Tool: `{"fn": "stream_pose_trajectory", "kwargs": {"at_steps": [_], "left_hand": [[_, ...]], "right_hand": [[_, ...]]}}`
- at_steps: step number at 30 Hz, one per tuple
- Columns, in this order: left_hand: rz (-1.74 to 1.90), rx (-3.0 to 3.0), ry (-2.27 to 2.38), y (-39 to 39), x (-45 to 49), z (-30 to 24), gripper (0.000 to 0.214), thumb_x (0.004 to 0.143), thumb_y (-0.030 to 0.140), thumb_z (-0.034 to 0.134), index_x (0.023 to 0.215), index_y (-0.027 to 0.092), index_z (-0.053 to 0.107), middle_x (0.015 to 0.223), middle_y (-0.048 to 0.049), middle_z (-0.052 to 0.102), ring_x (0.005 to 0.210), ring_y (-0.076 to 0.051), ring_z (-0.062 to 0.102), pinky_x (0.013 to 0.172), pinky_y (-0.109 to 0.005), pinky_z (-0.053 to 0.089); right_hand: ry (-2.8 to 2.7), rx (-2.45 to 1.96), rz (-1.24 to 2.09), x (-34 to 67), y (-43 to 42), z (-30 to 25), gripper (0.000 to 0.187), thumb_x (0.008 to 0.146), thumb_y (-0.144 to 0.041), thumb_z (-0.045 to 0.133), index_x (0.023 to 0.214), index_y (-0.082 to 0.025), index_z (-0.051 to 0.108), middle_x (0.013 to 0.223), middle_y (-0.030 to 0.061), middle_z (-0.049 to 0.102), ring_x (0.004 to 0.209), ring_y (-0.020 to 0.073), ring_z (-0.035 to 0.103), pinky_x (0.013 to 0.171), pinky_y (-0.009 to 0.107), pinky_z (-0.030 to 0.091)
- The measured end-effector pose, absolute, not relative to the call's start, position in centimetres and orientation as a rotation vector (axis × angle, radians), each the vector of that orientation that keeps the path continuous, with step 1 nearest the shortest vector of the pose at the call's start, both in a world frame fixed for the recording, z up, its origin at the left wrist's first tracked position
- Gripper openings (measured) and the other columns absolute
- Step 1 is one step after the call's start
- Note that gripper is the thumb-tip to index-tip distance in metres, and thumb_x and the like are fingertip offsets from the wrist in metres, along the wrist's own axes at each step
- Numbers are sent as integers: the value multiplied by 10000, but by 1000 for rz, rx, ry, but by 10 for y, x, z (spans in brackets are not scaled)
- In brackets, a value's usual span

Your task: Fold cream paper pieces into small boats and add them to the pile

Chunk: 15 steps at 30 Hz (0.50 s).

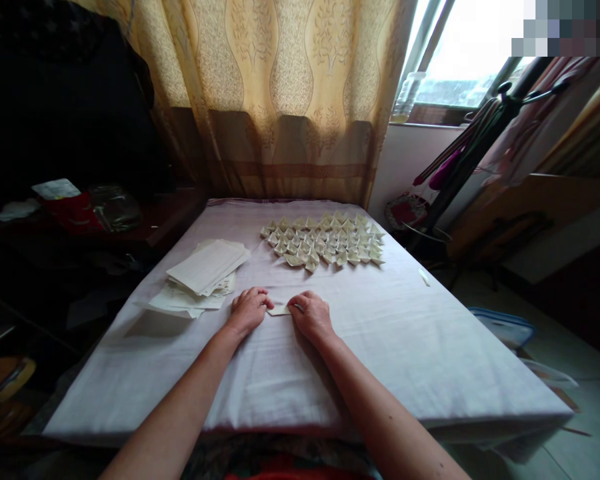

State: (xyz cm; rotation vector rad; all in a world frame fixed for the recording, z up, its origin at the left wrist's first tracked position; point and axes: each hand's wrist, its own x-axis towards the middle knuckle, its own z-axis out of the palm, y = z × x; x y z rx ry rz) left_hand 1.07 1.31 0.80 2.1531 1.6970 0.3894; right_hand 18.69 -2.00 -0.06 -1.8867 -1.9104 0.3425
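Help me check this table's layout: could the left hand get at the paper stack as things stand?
Probably yes: the left hand is close to the paper stack, with nothing visible between them. It is at the small paper strip, though, so would likely have to leave that first.

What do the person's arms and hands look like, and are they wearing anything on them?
The left hand and right hand are bare, with no gloves. The left forearm and right forearm have no sleeves showing, and no watch or bracelet. There are a couple of tiny spots on the right forearm.
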Motion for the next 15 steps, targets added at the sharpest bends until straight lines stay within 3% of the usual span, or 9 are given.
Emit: {"fn": "stream_pose_trajectory", "kwargs": {"at_steps": [6, 9, 12, 15], "left_hand": [[413, 2155, 1725, 13, 12, 4, 345, 789, 73, 484, 813, 292, 749, 1254, 16, 641, 1205, -224, 535, 1022, -404, 385], [428, 2166, 1728, 12, 13, 3, 343, 787, 77, 483, 812, 292, 749, 1250, 13, 646, 1195, -228, 542, 1010, -411, 395], [436, 2177, 1727, 12, 14, 3, 341, 785, 78, 485, 806, 293, 749, 1232, 14, 656, 1181, -227, 550, 1000, -404, 403], [449, 2184, 1736, 11, 14, 1, 336, 794, 83, 481, 821, 284, 749, 1241, 4, 652, 1189, -228, 547, 1013, -401, 395]], "right_hand": [[-1944, -1851, 311, 190, -19, -3, 206, 910, -226, 558, 916, -275, 759, 1009, 22, 709, 944, 171, 630, 824, 249, 418], [-1956, -1839, 278, 191, -20, -2, 303, 899, -121, 492, 1006, -242, 748, 1040, 53, 715, 964, 182, 632, 860, 261, 433], [-2007, -1781, 238, 189, -27, 0, 416, 867, -65, 473, 1184, -226, 688, 1211, 79, 674, 1123, 205, 583, 970, 306, 403], [-2189, -1619, 254, 183, -38, 3, 463, 886, -114, 497, 1302, -285, 610, 1375, 29, 591, 1314, 198, 465, 1104, 353, 300]]}}
